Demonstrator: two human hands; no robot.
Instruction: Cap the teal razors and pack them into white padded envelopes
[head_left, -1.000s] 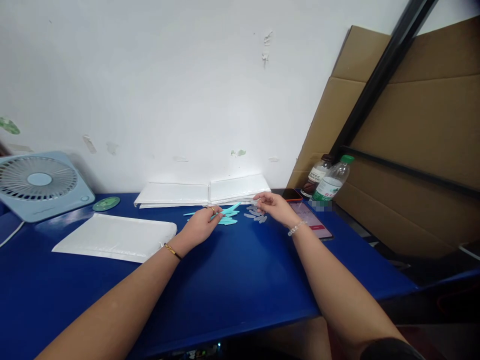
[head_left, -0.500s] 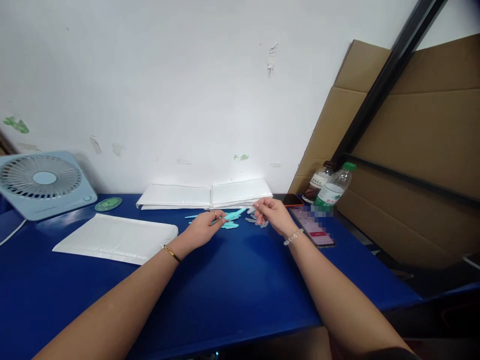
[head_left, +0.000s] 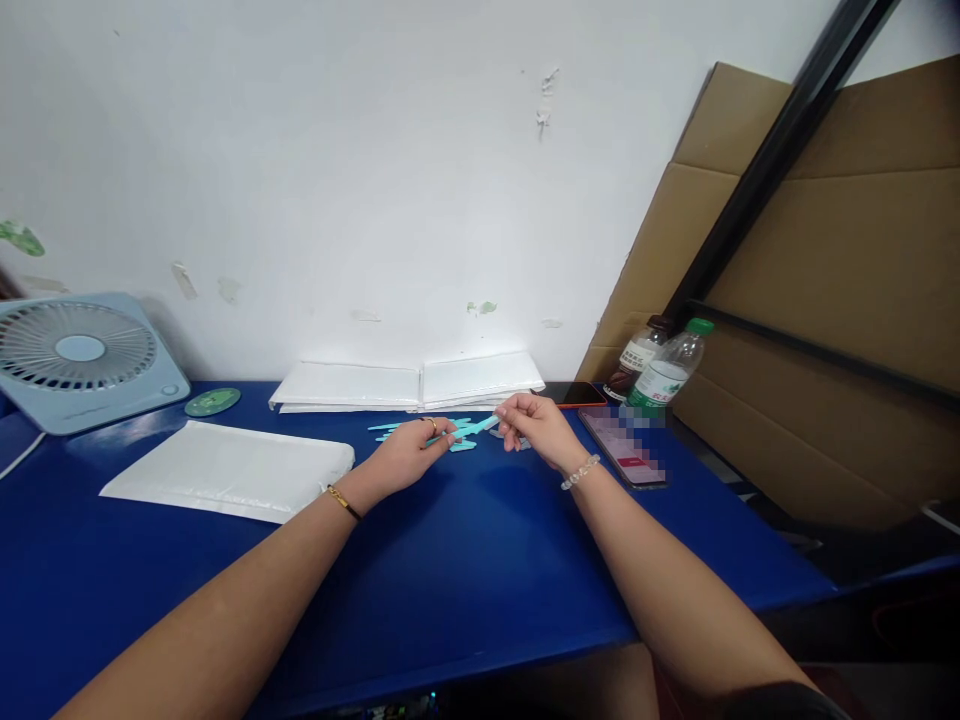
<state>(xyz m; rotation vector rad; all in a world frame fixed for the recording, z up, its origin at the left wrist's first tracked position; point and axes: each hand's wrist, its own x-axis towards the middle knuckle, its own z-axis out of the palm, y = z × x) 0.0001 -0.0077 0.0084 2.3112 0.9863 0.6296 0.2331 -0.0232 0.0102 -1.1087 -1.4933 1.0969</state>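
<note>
My left hand (head_left: 405,452) is closed on a slim turquoise eyebrow razor (head_left: 484,425), its tip pointing right. Under and around these fingers lie several more turquoise razors (head_left: 463,447) on the blue table (head_left: 457,560). My right hand (head_left: 541,428) pinches a small clear cap at the razor's tip; the fingertips mostly hide the cap, and how far it sits over the tip I cannot tell. Below the right fingers, several loose clear caps (head_left: 523,445) rest on the table, partly covered by the hand.
White padded envelopes (head_left: 352,385) are stacked along the wall, and another white envelope (head_left: 232,470) lies at left. A blue fan (head_left: 90,360) and green disc (head_left: 213,402) stand farther left. At right are phones (head_left: 626,455), two bottles (head_left: 664,375) and leaning cardboard (head_left: 840,300).
My right hand has moved slightly left, bringing the clear cap from just beyond the razor to its tip. My left hand keeps its hold. The view has shifted slightly.
</note>
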